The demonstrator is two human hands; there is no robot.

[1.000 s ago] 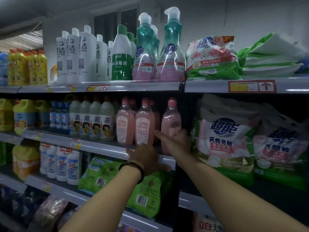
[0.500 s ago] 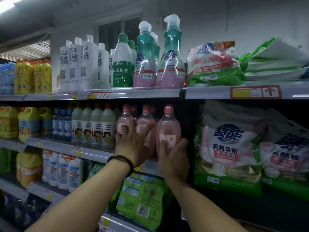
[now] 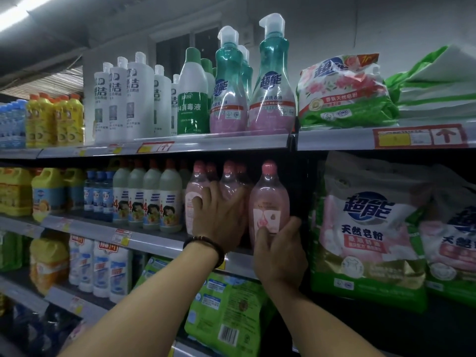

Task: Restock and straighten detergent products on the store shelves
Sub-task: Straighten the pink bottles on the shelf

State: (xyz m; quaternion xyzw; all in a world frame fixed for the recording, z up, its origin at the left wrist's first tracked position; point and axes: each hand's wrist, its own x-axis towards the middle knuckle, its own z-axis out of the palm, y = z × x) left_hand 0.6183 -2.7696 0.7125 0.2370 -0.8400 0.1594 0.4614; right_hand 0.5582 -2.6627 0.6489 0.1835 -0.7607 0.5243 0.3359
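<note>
1. The right hand [image 3: 279, 256] grips the lower part of one pink bottle [image 3: 269, 202], fingers and thumb curled round its base; the bottle stands upright at the right end of the middle shelf [image 3: 154, 240], at its front edge.
2. The left hand [image 3: 219, 220] lies with fingers spread and fairly straight, pressing against the fronts of two more pink bottles [image 3: 197, 191] just left of the gripped one. A dark beaded bracelet [image 3: 203, 242] circles that wrist.
3. Behind the front pink bottles, at least two further pink caps show; the exact count farther back cannot be told.
4. Left of the pink group stand four pale green bottles [image 3: 152, 199] in the front row, then three small blue bottles [image 3: 98, 194], then yellow jugs [image 3: 47, 194].
5. On the top shelf [image 3: 219, 144] two teal pump bottles [image 3: 271, 81] stand in front, with others behind them; left of them one green-labelled disinfectant bottle [image 3: 193, 99] shows in front, then about five white bottles [image 3: 139, 99], then yellow bottles [image 3: 55, 119].
6. Right of the pink bottles, two large pink-and-green powder bags [image 3: 365, 228] stand on the neighbouring bay; one smaller bag [image 3: 345, 94] lies above them on the top shelf.
7. Below the hands, green packets [image 3: 231, 310] lie on the lower shelf.
</note>
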